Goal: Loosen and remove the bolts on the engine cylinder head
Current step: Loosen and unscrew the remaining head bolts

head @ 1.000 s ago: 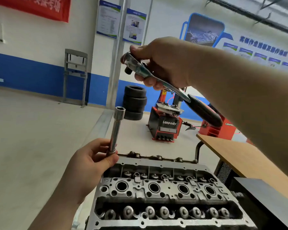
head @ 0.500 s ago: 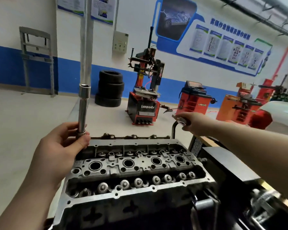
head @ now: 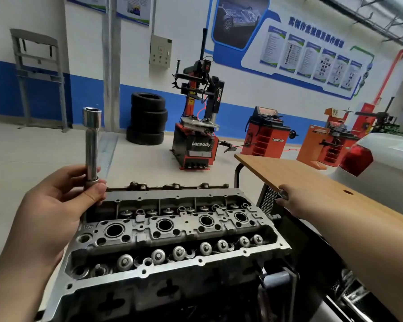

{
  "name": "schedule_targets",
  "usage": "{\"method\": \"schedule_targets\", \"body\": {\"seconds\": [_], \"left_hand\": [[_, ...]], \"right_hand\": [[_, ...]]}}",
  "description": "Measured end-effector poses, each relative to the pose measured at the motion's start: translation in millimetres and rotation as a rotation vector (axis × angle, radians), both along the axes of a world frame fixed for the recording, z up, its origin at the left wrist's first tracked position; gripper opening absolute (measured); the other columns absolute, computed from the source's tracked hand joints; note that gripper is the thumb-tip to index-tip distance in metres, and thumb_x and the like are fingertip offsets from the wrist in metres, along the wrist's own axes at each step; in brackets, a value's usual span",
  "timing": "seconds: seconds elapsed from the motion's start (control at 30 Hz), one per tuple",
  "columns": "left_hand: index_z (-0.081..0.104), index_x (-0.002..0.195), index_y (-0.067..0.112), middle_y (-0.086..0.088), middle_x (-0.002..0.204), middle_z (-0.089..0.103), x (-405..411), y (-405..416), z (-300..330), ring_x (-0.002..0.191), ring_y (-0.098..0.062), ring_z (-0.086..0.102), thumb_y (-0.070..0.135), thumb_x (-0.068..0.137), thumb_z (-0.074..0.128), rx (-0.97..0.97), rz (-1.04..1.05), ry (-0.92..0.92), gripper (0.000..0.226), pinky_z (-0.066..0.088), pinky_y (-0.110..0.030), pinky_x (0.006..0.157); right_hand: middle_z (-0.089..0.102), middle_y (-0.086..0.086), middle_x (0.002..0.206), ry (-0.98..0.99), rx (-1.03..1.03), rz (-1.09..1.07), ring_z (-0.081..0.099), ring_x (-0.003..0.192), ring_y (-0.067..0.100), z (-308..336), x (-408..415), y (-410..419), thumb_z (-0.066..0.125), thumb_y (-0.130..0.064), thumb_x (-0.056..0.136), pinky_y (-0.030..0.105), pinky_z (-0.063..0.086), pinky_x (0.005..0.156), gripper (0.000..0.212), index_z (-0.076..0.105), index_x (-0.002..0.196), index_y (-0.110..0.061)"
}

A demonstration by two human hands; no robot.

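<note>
The aluminium cylinder head (head: 172, 194) lies in front of me with its spark plug wells and valve springs exposed. At its far left corner a long chrome socket extension (head: 91, 145) stands upright, and my left hand (head: 56, 205) grips its lower end between thumb and fingers. My right hand (head: 291, 203) is at the near edge of the wooden table (head: 312, 180), right of the head. Its fingers curl round a small shiny metal part (head: 283, 194) that looks like the ratchet wrench's head. The rest of the wrench is hidden.
A black perforated stand (head: 268, 201) sits under the table beside the head. A white car (head: 382, 163) is at the right. On the floor behind stand stacked tyres (head: 148, 117), a red tyre changer (head: 196, 135) and a red wheel balancer (head: 265, 133).
My right hand came down from in front of my face with the ratchet wrench to the table edge on the right. My left hand kept the extension upright on the head.
</note>
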State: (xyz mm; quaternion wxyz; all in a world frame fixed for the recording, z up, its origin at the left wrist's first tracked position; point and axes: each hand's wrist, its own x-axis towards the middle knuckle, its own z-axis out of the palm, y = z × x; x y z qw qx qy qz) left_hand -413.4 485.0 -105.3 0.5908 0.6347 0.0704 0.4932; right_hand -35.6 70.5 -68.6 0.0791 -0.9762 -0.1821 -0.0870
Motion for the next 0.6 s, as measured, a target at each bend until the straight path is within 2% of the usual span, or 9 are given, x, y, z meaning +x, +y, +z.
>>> {"method": "schedule_targets", "body": {"seconds": [0.17, 0.27, 0.33, 0.37, 0.5, 0.6], "left_hand": [[0.075, 0.123, 0.029, -0.004, 0.11, 0.079, -0.7, -0.9, 0.8, 0.094, -0.023, 0.08, 0.051, 0.071, 0.085, -0.015, -0.018, -0.023, 0.058, 0.065, -0.03, 0.081], [0.073, 0.127, 0.028, -0.005, 0.112, 0.078, -3.5, 0.6, 0.1, 0.094, -0.023, 0.08, 0.062, 0.069, 0.089, -0.014, -0.032, -0.017, 0.07, 0.065, -0.032, 0.081], [0.073, 0.128, 0.027, -0.005, 0.113, 0.078, -4.5, 2.5, -0.6, 0.094, -0.022, 0.08, 0.068, 0.066, 0.091, -0.025, -0.029, -0.019, 0.076, 0.065, -0.032, 0.082], [0.072, 0.129, 0.027, -0.005, 0.113, 0.078, -4.3, 3.2, -1.3, 0.094, -0.023, 0.08, 0.068, 0.066, 0.091, -0.029, -0.028, -0.021, 0.077, 0.064, -0.032, 0.082], [0.072, 0.129, 0.027, -0.005, 0.113, 0.078, -4.6, 4.1, -1.8, 0.094, -0.022, 0.08, 0.068, 0.066, 0.091, -0.027, -0.025, -0.019, 0.078, 0.064, -0.031, 0.082], [0.074, 0.125, 0.027, -0.005, 0.112, 0.078, -4.5, 0.3, 1.5, 0.091, -0.02, 0.08, 0.07, 0.062, 0.092, -0.038, -0.025, -0.027, 0.079, 0.065, -0.03, 0.081]], "right_hand": [[0.056, 0.019, 0.145, 0.051, -0.012, -0.107, 0.053, 0.131, 0.038, 0.6, 5.8, 9.8, 0.046, -0.032, 0.11, 0.041, 0.039, 0.108, 0.044, 0.043, 0.15, -0.014], [0.048, 0.023, 0.152, 0.094, -0.042, -0.165, 0.047, 0.138, 0.041, 2.0, 6.6, 11.4, 0.041, -0.025, 0.109, 0.043, 0.036, 0.113, 0.057, 0.024, 0.163, -0.019], [0.043, 0.02, 0.158, 0.104, -0.082, -0.193, 0.045, 0.141, 0.039, 1.1, 9.0, 9.5, 0.041, -0.02, 0.11, 0.045, 0.036, 0.117, 0.063, 0.014, 0.167, -0.022], [0.044, 0.017, 0.158, 0.095, -0.092, -0.189, 0.047, 0.14, 0.038, 0.2, 10.9, 7.4, 0.043, -0.018, 0.11, 0.045, 0.038, 0.117, 0.064, 0.016, 0.168, -0.023], [0.059, 0.012, 0.141, 0.069, -0.049, -0.15, 0.057, 0.125, 0.033, -5.6, 22.7, 2.4, 0.055, -0.019, 0.107, 0.04, 0.044, 0.108, 0.051, 0.044, 0.156, -0.021], [0.064, 0.01, 0.136, 0.072, -0.021, -0.125, 0.058, 0.122, 0.033, -8.0, 29.4, -0.2, 0.06, -0.021, 0.104, 0.039, 0.044, 0.104, 0.045, 0.055, 0.148, -0.017]]}}
